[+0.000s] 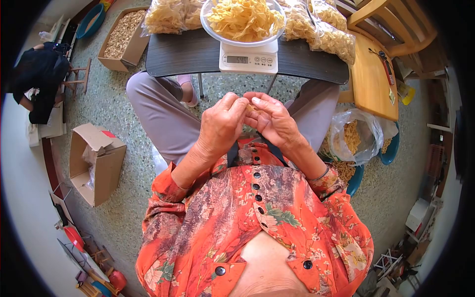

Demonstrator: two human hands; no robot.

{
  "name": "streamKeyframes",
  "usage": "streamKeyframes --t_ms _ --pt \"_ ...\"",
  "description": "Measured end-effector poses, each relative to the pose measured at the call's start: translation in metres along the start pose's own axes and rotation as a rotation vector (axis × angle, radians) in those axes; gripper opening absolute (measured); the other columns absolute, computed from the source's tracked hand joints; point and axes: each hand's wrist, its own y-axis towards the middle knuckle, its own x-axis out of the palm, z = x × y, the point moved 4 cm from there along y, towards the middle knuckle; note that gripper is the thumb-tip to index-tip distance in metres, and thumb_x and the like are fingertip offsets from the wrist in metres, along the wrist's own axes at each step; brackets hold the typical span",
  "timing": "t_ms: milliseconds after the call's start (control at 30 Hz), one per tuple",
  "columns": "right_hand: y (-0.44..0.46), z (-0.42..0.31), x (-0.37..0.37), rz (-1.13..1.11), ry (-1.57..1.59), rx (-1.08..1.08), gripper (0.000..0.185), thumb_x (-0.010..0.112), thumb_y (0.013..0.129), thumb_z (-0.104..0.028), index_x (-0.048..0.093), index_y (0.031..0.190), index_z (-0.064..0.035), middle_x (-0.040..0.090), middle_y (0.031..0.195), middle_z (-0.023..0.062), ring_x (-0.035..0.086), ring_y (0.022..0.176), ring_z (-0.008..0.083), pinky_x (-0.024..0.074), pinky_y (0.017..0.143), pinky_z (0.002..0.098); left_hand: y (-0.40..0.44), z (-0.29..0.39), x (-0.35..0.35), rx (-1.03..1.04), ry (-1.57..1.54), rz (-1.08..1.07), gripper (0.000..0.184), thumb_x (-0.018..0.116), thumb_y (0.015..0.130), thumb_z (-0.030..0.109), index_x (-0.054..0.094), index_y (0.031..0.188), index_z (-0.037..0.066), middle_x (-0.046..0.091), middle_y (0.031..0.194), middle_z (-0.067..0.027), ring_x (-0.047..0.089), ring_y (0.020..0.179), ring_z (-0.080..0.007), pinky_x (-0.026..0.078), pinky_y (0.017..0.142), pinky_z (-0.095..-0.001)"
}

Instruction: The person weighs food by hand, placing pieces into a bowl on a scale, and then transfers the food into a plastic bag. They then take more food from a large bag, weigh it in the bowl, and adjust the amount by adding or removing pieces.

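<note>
Both hands meet in front of my lap, just short of the table edge. My left hand (222, 121) is closed, its thumb and fingers pinched at the right hand's fingertips. My right hand (274, 119) is curled, fingers bent toward the left. A small brownish scrap (251, 108) shows between them, mostly hidden by the fingers; its kind is unclear. Beyond the hands stands a white digital kitchen scale (248, 60) with a lit display. On it rests a clear plastic bowl (217, 35) heaped with pale yellow dried strips (245, 20).
Filled clear bags (332, 42) flank the bowl on the black table (183, 52). A wooden chair (373, 74) with red-handled pliers-like tool stands right. An open plastic bag (354, 133) of dried pieces and blue basins (357, 179) sit below. Cardboard boxes (111, 171) and another person (44, 69) are left.
</note>
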Motion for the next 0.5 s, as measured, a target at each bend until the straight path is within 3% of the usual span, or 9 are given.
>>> streamKeyframes --t_ms 400,467,500 --pt "0.006 0.006 -0.005 0.022 0.175 -0.023 0.031 0.05 0.102 -0.028 0.058 0.112 0.0005 0.063 0.108 0.0127 0.065 0.1 0.0234 0.0543 0.091 0.0395 0.011 -0.001 -0.018 -0.036 -0.141 0.142 0.012 0.07 0.08 0.004 0.065 0.091 0.006 0.063 0.083 -0.0089 0.065 0.069 -0.0273 0.052 0.058 -0.0364" --pt "0.007 0.011 -0.008 0.026 0.18 -0.003 0.031 0.05 0.102 -0.028 0.058 0.111 0.0008 0.064 0.107 0.0137 0.066 0.098 0.0237 0.0551 0.089 0.0391 0.013 0.0 -0.024 -0.027 -0.129 0.167 0.016 0.072 0.079 -0.004 0.066 0.093 0.002 0.065 0.084 -0.0089 0.066 0.071 -0.0182 0.052 0.059 -0.029" --pt "0.006 0.014 -0.009 0.031 0.184 0.018 0.031 0.05 0.102 -0.028 0.059 0.11 0.001 0.065 0.106 0.0146 0.067 0.096 0.0241 0.0558 0.088 0.0388 0.013 0.0 -0.026 -0.025 -0.127 0.166 0.016 0.072 0.079 -0.004 0.066 0.093 0.002 0.065 0.084 -0.0089 0.066 0.071 -0.0182 0.052 0.059 -0.029"
